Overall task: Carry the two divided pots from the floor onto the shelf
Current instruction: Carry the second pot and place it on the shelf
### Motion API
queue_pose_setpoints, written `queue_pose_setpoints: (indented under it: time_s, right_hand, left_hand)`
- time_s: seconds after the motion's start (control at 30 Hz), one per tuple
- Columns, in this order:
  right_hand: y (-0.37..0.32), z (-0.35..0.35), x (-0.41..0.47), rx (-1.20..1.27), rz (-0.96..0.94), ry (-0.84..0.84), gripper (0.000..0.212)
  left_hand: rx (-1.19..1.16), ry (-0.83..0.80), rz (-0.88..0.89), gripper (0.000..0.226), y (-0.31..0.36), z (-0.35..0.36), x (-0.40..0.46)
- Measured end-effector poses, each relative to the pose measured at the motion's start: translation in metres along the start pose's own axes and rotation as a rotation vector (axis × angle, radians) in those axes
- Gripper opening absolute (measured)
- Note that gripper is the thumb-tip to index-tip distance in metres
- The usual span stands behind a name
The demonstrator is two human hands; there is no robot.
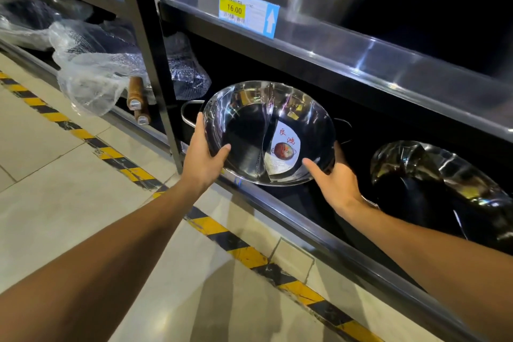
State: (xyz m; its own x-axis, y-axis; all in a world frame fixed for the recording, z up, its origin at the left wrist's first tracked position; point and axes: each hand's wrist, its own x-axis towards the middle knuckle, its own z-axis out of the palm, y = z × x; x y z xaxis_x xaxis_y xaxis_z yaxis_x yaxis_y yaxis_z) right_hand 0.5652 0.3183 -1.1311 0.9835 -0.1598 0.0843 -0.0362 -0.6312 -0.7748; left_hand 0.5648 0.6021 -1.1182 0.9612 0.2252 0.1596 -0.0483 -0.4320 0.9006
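Observation:
A shiny steel divided pot with a curved middle wall and a paper label inside is tilted toward me at the front of the bottom shelf. My left hand grips its left rim, thumb inside the bowl. My right hand holds the right rim, thumb inside and fingers behind. A second steel pot leans tilted on the same shelf to the right, apart from both hands.
A black upright post stands just left of the pot. Left of it lie pans in clear plastic wrap with wooden handles. A steel shelf edge with a price tag runs overhead. Yellow-black tape marks the tiled floor.

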Motion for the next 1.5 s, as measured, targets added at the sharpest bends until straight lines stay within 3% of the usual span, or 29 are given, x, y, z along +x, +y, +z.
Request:
queue_pose_setpoints:
  time_s: [0.17,0.43,0.57,0.67,0.77,0.93,1.17,1.37,1.43,1.5]
  right_hand:
    - [0.008,0.009,-0.003,0.109,0.023,-0.039,0.09]
    - [0.018,0.013,-0.002,0.065,0.075,-0.029,0.098]
    - [0.015,0.015,-0.004,0.023,0.088,-0.015,0.087]
    - [0.008,0.02,-0.019,0.007,0.101,-0.008,0.061]
    - [0.007,0.025,-0.04,-0.08,0.105,-0.028,0.063]
    - [0.014,0.021,-0.056,-0.268,-0.072,-0.096,0.067]
    - [0.017,0.014,-0.03,-0.361,-0.027,-0.235,0.07]
    - [0.011,0.026,0.001,-0.43,-0.055,-0.235,0.069]
    - [0.011,0.032,0.009,-0.389,-0.059,-0.221,0.068]
    - [0.01,0.036,0.014,-0.367,-0.055,-0.212,0.067]
  left_hand:
    - [0.033,-0.029,0.001,0.091,-0.009,0.008,0.002]
    - [0.026,-0.066,-0.011,0.081,-0.02,0.029,0.006]
    - [0.051,-0.096,0.034,0.071,-0.021,0.03,0.006]
    - [0.171,-0.142,0.048,0.072,-0.022,0.026,-0.002]
    - [0.521,-0.141,0.047,0.075,-0.023,0.021,-0.024]
    - [0.842,-0.317,0.351,0.072,-0.034,0.013,-0.057]
    - [0.771,-0.454,0.348,0.067,-0.039,0.014,-0.046]
    - [1.09,-0.344,0.273,0.067,-0.029,0.028,-0.02]
    - [1.072,-0.324,0.216,0.069,-0.022,0.033,-0.014]
    - [0.994,-0.307,0.276,0.069,-0.018,0.036,-0.015]
